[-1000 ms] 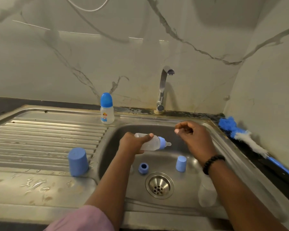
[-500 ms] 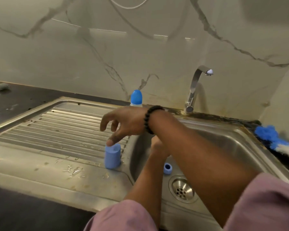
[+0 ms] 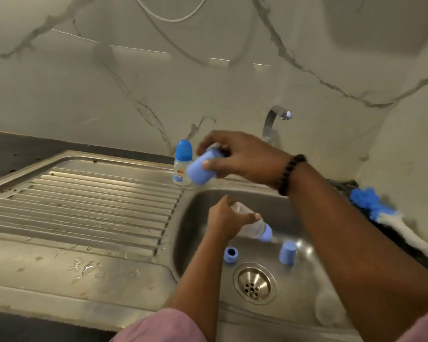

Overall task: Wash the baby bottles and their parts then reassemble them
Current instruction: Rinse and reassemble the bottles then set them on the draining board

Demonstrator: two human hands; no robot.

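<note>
While our left hand point(image 3: 224, 217) curls its fingers round a bottle point(image 3: 253, 225) lying tilted over the sink point(image 3: 307, 287), our right hand point(image 3: 242, 157) pinches a blue cap point(image 3: 200, 169) between thumb and fingers above the rim. Behind the cap stands a capped bottle point(image 3: 182, 165); on the basin floor we see a ring point(image 3: 230, 254) and a small cap point(image 3: 288, 252) near the drain point(image 3: 254, 283).
</note>
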